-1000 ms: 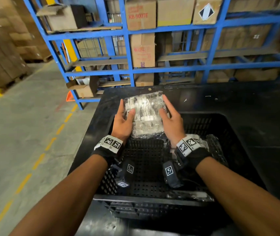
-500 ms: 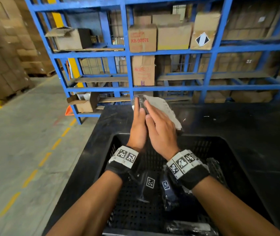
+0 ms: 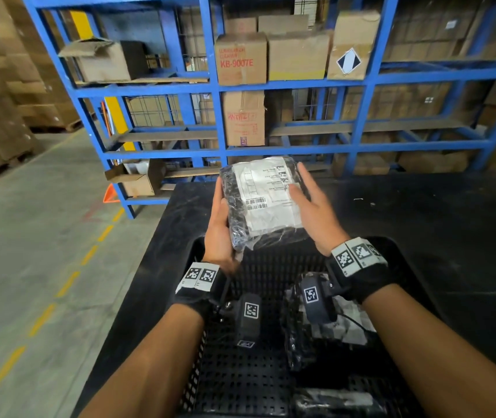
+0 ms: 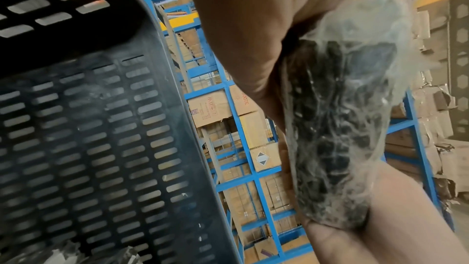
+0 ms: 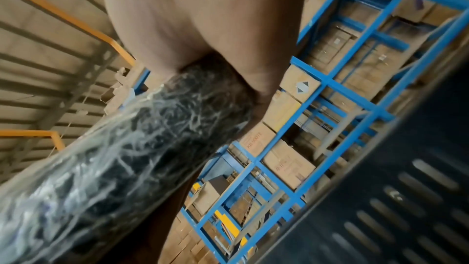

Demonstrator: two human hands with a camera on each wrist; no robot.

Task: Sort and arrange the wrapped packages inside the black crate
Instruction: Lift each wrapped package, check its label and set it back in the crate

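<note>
A plastic-wrapped package (image 3: 266, 203) of dark goods, white label facing up, is held above the far rim of the black crate (image 3: 397, 251). My left hand (image 3: 218, 227) grips its left edge, thumb on top; the left wrist view shows the package (image 4: 337, 127) against the left hand (image 4: 253, 27). My right hand (image 3: 313, 212) holds the right side, thumb on the label; the package (image 5: 121, 168) runs out from the right hand (image 5: 203, 17). Another wrapped package (image 3: 340, 330) lies in the crate on the right, and a third (image 3: 340, 399) by the near wall.
The crate sits on a black table (image 3: 451, 221); its perforated floor (image 3: 240, 372) is bare on the left. Blue shelving (image 3: 301, 149) with cardboard boxes stands right behind the table. A concrete aisle (image 3: 29, 267) with yellow dashes runs on the left.
The package has been lifted out of the crate and turned over between both hands: clear side up a second ago, on edge half a second ago, label side up now.
</note>
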